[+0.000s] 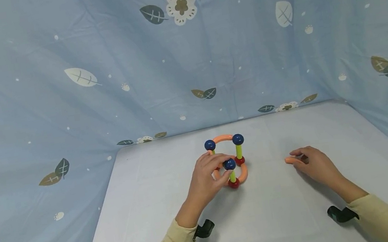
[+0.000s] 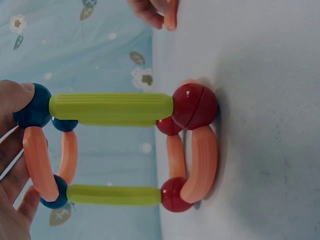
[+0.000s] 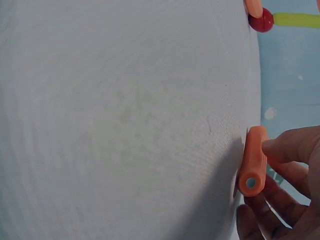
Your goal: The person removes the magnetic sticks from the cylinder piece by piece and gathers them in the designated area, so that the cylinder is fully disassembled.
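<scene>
A magnetic-ball-and-rod frame (image 2: 111, 107) stands on the white table. Its base has red balls (image 2: 195, 106) joined by curved orange rods (image 2: 202, 157), and yellow-green rods (image 1: 239, 152) rise upright to blue balls (image 1: 238, 139). My left hand (image 1: 206, 181) grips the nearest top blue ball (image 1: 229, 164), with the thumb pressed on it in the left wrist view and other fingers behind the upper orange rod (image 2: 40, 162). Off to the right, my right hand (image 1: 315, 165) pinches a loose curved orange rod (image 3: 254, 160) between thumb and fingers, close to the table surface. A pale socket shows in its end.
The white table (image 1: 277, 208) runs back to a blue patterned curtain (image 1: 158, 80), which also hangs along both sides. Black wrist mounts (image 1: 204, 228) stick out from both sleeves above the table.
</scene>
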Tool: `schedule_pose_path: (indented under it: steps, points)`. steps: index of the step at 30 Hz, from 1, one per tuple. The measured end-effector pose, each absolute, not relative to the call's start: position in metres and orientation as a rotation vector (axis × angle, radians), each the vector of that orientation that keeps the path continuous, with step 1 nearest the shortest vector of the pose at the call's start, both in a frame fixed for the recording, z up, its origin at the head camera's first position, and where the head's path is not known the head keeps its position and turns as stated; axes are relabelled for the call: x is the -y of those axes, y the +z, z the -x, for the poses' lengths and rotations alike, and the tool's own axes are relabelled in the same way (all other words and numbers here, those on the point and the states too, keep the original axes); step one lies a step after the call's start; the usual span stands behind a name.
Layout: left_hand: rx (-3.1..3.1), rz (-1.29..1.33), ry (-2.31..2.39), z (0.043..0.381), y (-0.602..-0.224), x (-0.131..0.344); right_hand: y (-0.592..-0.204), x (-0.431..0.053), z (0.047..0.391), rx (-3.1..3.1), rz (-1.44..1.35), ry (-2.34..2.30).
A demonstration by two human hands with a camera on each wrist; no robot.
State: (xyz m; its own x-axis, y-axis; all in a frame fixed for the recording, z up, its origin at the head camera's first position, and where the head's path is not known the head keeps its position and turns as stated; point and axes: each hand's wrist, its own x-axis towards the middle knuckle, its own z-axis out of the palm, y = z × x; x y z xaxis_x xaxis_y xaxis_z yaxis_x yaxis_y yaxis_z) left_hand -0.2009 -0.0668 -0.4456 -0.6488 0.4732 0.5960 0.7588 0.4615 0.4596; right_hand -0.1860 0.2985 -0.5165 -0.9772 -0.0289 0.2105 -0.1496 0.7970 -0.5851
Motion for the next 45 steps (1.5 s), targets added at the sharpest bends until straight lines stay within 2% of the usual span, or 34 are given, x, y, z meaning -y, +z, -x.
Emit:
schedule_pose_path:
  steps: [29,45]
  points:
    - [2.280,1.068,-1.004,0.203,-0.447,0.070,-0.504,-0.258,0.179,2.650,-0.264,1.030]
    - [2.313,0.978,-1.011,0.205,-0.449,0.085,-0.495,-0.225,0.175,2.726,-0.282,0.999]
